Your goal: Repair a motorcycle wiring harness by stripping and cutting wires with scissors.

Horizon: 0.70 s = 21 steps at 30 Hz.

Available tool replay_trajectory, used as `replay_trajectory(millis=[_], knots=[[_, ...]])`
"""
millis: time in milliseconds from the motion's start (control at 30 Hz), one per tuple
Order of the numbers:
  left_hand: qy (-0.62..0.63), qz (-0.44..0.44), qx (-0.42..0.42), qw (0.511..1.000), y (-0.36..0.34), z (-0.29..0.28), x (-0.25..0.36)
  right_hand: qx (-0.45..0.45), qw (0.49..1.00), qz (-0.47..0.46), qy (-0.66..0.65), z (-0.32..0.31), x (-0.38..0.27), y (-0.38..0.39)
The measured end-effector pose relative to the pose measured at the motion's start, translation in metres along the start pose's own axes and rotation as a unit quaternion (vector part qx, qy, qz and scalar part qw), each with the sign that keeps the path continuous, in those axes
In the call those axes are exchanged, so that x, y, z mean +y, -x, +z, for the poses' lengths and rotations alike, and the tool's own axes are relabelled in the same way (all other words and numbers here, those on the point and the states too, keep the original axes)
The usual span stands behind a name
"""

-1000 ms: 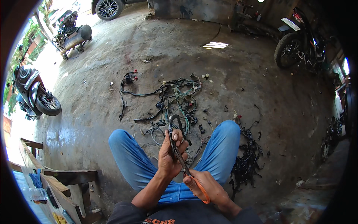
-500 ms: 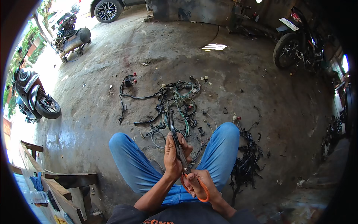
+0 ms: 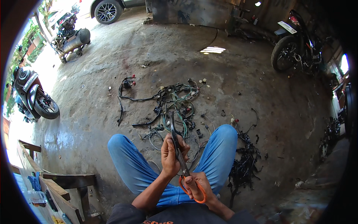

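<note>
Between my knees, my right hand is closed around the orange handles of a pair of scissors, whose dark blades point up and away from me. My left hand pinches a black-sheathed cable that stands up past its fingertips. The blades lie along the cable beside my left fingers; whether they bite into it is hidden. Beyond my hands a tangled wiring harness of black, green and white wires with connectors spreads over the floor.
Torn black tape scraps lie right of my right knee. A wooden bench stands at lower left. Motorbikes are parked on both sides, with an air compressor and a car wheel farther back.
My left fingers have curled tighter round the cable, and both hands have shifted very slightly. The right hand keeps its hold on the scissors.
</note>
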<state>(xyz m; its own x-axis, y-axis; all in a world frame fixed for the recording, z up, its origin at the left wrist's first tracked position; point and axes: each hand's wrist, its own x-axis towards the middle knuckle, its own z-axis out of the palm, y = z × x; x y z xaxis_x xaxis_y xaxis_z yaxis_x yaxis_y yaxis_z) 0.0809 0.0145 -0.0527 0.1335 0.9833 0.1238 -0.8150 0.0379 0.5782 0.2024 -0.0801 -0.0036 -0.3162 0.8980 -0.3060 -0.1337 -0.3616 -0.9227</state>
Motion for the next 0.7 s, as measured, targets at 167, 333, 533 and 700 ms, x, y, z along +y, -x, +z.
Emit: replay_trajectory(millis=[167, 333, 533, 700], knots=[[-0.119, 0.027, 0.010, 0.992, 0.006, -0.004, 0.006, -0.007, 1.000, 0.010, -0.005, -0.005, 0.002, 0.006], [-0.051, -0.009, 0.010, 0.999, 0.006, 0.005, 0.005, 0.006, 0.994, -0.050, 0.099, -0.008, 0.011, 0.004], [-0.005, -0.028, 0.023, 0.999, 0.004, 0.017, 0.010, 0.006, 0.986, -0.070, 0.153, -0.006, 0.004, 0.001], [-0.047, -0.055, 0.058, 0.996, 0.004, 0.021, 0.008, 0.004, 0.996, -0.035, 0.081, -0.005, 0.020, 0.000]])
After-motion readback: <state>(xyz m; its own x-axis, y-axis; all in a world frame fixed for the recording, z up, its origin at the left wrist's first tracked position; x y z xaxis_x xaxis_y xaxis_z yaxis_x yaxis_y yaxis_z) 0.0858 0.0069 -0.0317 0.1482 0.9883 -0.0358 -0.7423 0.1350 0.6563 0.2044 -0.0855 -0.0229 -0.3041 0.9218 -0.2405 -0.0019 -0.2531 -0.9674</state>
